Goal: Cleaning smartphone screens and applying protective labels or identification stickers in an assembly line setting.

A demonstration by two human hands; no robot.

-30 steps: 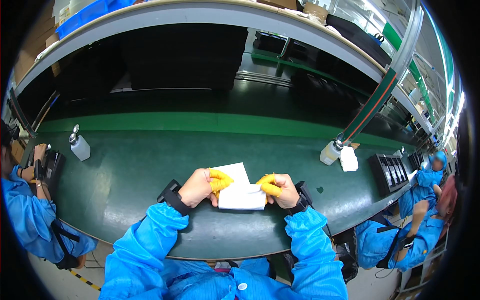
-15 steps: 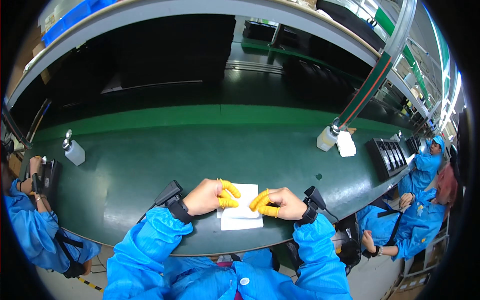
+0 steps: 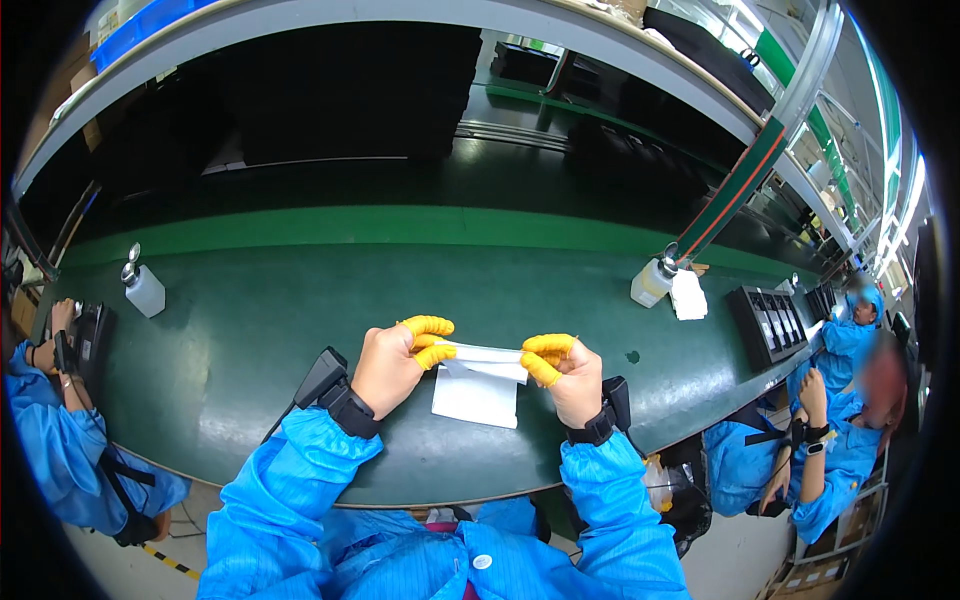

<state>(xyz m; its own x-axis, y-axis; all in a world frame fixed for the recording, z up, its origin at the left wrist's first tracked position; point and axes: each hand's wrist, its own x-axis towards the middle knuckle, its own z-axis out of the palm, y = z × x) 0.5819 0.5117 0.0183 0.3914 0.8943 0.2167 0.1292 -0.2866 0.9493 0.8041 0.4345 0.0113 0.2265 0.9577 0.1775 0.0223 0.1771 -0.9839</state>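
Observation:
My left hand (image 3: pixel 400 362) and my right hand (image 3: pixel 563 375) pinch opposite ends of a folded white cloth or paper sheet (image 3: pixel 484 360), stretched level between them just above the bench. Yellow finger cots cover the gripping fingers of both hands. Under and in front of the held strip, another white sheet (image 3: pixel 474 398) lies on the green bench; whether the two are joined I cannot tell. A black strap with a dark box-shaped device sits on each of my wrists.
The green bench (image 3: pixel 250 350) carries a white pump bottle (image 3: pixel 145 291) at left and another bottle (image 3: pixel 652 283) at right beside white cloths (image 3: pixel 688 295). A black slotted tray (image 3: pixel 768 325) stands farther right. Co-workers in blue sit at both sides. A shelf spans overhead.
Both hands have lifted the folded white piece away from me and pulled it taut between them. The sheet below shows more. A co-worker at right has raised a hand.

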